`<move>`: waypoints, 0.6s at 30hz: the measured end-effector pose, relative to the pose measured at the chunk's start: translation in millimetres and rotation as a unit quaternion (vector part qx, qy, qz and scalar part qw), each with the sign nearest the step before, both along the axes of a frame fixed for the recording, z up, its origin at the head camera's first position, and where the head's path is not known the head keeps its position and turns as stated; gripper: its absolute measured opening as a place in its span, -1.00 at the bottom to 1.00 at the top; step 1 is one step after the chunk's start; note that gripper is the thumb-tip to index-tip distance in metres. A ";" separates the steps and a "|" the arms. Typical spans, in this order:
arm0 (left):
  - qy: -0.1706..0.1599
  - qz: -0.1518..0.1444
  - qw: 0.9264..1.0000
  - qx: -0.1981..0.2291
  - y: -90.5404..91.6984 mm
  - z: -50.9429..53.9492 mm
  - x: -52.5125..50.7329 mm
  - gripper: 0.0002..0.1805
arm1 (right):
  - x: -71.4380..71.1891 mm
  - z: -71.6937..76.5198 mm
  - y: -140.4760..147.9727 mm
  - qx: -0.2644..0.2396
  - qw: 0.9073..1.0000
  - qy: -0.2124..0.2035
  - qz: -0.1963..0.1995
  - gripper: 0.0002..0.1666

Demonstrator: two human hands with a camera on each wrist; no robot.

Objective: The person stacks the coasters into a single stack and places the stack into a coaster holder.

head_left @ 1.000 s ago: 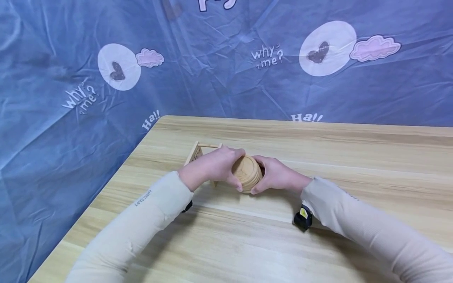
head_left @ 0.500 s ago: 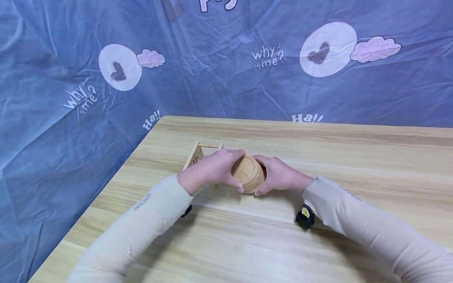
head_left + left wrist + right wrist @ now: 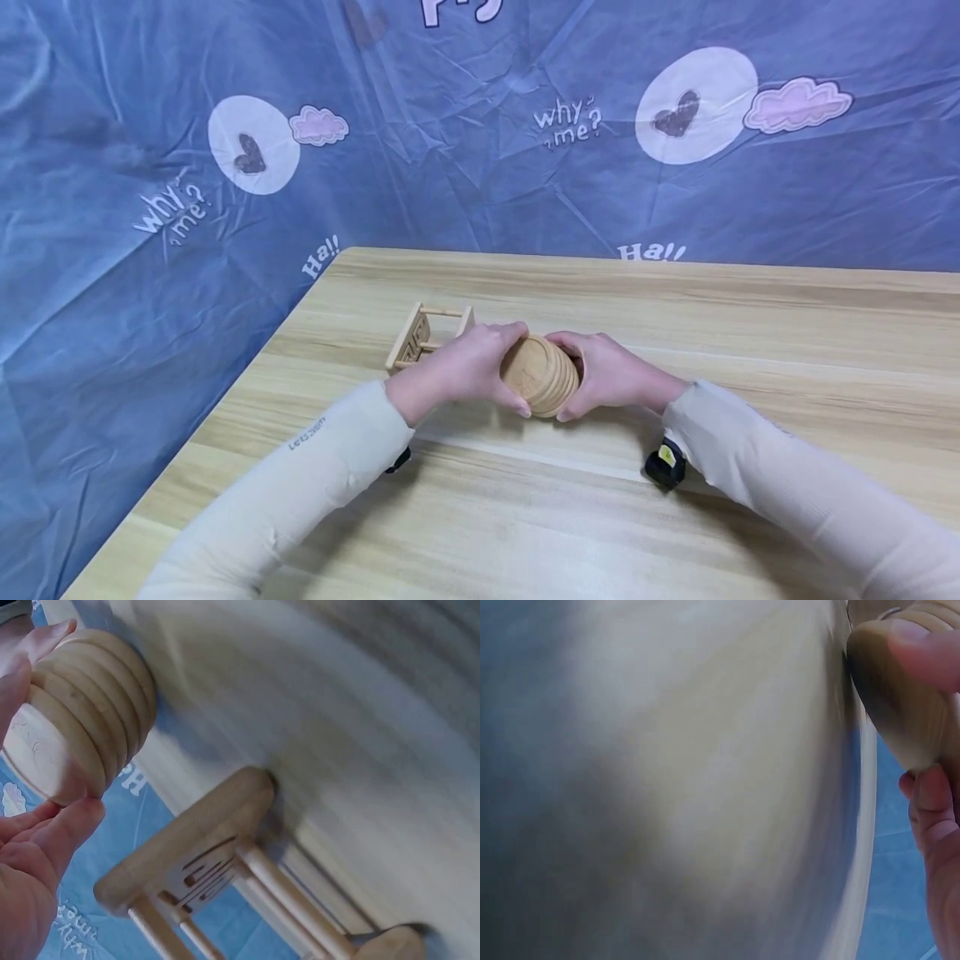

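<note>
Between my two hands is a stack of several round wooden coasters [image 3: 531, 373], tilted so that its flat faces point sideways. My left hand [image 3: 478, 362] grips the left end of the stack, thumb and fingers at the rim. From the other end my right hand [image 3: 617, 373] holds it the same way. In the left wrist view the edges of the stacked coasters [image 3: 101, 697] show clearly. A slatted wooden coaster rack [image 3: 410, 335] stands just left of the stack, partly hidden behind my left hand; its cut-out side panel and round bars appear in the left wrist view.
The wood-grain table [image 3: 525, 517] reaches to a blue printed cloth [image 3: 465, 150] behind it and on the left. Black wrist-worn devices [image 3: 666, 465] hang below both sleeves, close to the tabletop.
Both hands have shifted slightly right and toward me, carrying the coaster stack with them. More of the rack now shows beside the left hand; it has not visibly moved.
</note>
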State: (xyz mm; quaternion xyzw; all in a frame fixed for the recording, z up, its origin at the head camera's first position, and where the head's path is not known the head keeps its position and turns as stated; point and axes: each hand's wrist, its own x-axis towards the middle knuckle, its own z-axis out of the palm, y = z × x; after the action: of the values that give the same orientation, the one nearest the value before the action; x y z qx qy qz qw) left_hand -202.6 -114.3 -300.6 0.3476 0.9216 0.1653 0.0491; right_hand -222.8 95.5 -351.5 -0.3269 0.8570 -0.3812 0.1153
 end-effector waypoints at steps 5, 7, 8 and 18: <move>-0.005 0.017 1.000 0.022 0.0 -4.8 5.7 -0.09 | 2.3 -1.1 6.3 -0.015 1.000 -0.001 0.012 0.06; -0.008 0.023 0.999 0.033 -0.8 -7.3 9.2 -0.08 | 3.9 -1.6 8.6 -0.020 1.000 -0.001 0.018 0.06; -0.010 0.026 0.999 0.042 -1.2 -8.7 11.1 -0.08 | 4.9 -1.7 9.7 -0.023 1.000 -0.002 0.021 0.05; 0.013 0.029 0.993 0.113 -7.5 -25.5 26.9 -0.12 | 11.0 -0.3 16.9 -0.053 0.997 -0.020 0.044 0.03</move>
State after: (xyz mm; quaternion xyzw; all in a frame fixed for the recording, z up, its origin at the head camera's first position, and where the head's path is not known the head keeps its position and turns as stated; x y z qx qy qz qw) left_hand -175.7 -121.8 -326.1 0.3266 0.9071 0.2653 -0.0072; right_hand -211.8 112.4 -351.7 -0.3624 0.8179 -0.4273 0.1311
